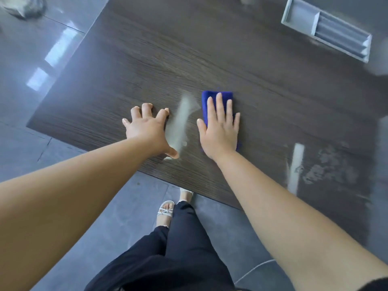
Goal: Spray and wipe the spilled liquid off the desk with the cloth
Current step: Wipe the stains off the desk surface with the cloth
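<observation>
A folded blue cloth lies on the dark wood desk. My right hand presses flat on the cloth with straight fingers. My left hand rests on the bare desk to the left, fingers spread and bent at the tips, holding nothing. Between the two hands runs a pale wet streak. More wet patches show on the desk at the right, near its front edge. No spray bottle is in view.
A grey plastic tray with compartments sits at the desk's far right. The desk's left corner and front edge border a glossy grey tiled floor. A crumpled grey object lies on the floor at the top left. My legs stand below the desk's front edge.
</observation>
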### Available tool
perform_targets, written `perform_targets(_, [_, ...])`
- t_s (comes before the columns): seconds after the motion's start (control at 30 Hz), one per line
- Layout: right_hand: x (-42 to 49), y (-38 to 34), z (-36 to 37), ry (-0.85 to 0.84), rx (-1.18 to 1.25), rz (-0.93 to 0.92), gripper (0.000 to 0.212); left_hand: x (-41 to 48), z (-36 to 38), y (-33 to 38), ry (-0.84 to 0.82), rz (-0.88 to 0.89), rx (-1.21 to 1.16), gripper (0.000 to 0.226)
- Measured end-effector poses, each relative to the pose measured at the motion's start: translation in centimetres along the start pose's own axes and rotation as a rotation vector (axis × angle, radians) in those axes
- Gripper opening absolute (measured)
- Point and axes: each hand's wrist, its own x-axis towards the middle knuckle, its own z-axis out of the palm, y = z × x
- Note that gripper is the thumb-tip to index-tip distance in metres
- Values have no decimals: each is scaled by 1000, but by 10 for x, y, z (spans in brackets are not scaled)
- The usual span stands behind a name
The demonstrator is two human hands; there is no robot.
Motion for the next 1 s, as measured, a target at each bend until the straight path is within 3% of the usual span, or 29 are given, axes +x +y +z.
perform_targets(0.07, [-6, 30, -9, -94, -45, -401, 58, 0, -1, 1, -9, -10, 10, 122])
perform_targets(0.13, [8, 71, -20, -106, -58, -502, 55, -1, -5, 5, -33, -31, 17, 119])
perform_targets(0.17, [17, 89, -25, -89, -56, -404, 54, -1, -6, 8, -36, -45, 11, 115])
perform_targets(0.3, [56, 90, -31, 32, 25, 285, 54, 16, -22, 33, 56, -1, 48, 108])
perform_targets(0.37, [59, 59, -28, 31, 52, 412, 59, 31, -29, 49, 70, 28, -1, 111])
perform_targets(0.43, [48, 43, -20, 0, 9, 192, 61, 50, -36, 63, 74, 24, -45, 116])
perform_targets(0.53, [35, 80, -27, -110, -46, -415, 55, 74, -45, 72, 95, 18, -29, 122])
perform_targets(0.57, [42, 104, -31, -106, -65, -510, 54, 82, -47, 73, 98, 14, -16, 124])
perform_targets(0.63, [61, 139, -40, -44, -72, -365, 53, 89, -52, 69, 101, 4, 5, 126])
perform_targets(0.77, [103, 129, -47, 63, 51, 399, 55, 98, -55, 67, 62, -31, 25, 126])
perform_targets(0.83, [108, 88, -40, 74, 92, 496, 59, 100, -58, 71, 26, -43, 76, 125])
perform_targets(0.9, [97, 56, -27, 42, 22, 243, 61, 101, -63, 77, 1, -51, 116, 123])
perform_targets(1.0, [81, 69, -25, -34, -22, -355, 57, 102, -66, 81, -30, -65, 135, 121])
